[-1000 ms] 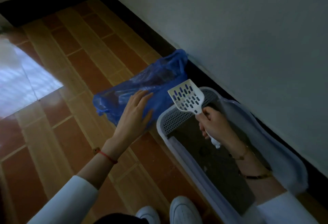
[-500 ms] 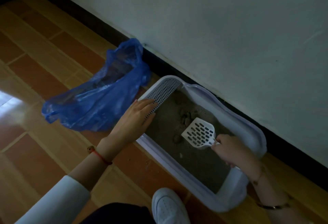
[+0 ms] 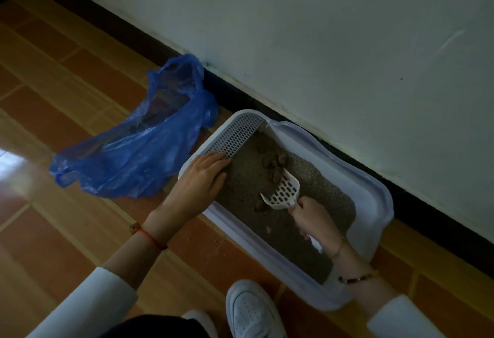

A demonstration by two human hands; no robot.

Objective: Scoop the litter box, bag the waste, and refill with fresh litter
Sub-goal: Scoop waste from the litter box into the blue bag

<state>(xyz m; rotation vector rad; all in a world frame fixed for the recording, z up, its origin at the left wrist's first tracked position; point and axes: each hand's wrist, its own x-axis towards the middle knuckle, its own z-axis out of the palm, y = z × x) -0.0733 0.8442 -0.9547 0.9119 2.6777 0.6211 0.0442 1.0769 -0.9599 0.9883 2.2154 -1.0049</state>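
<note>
A white litter box (image 3: 371, 193) sits on the floor against the wall, filled with grey litter (image 3: 280, 228). Several dark clumps (image 3: 275, 166) lie near its far end, and one more sits by the scoop's near corner. My right hand (image 3: 311, 218) grips the handle of a white slotted scoop (image 3: 283, 190), whose blade rests in the litter beside the clumps. My left hand (image 3: 199, 184) lies flat on the box's left rim by the perforated grid (image 3: 235, 134). An open blue plastic bag (image 3: 139, 155) lies on the floor to the left of the box.
The white wall with a black skirting (image 3: 240, 97) runs right behind the box and bag. Brown tiled floor (image 3: 66, 230) spreads to the left. My white shoes (image 3: 251, 311) stand at the near edge, close to the box.
My right hand has brought the scoop down from over the bag into the litter and pushed it toward the clumps. My left hand has moved from the bag to the box's rim.
</note>
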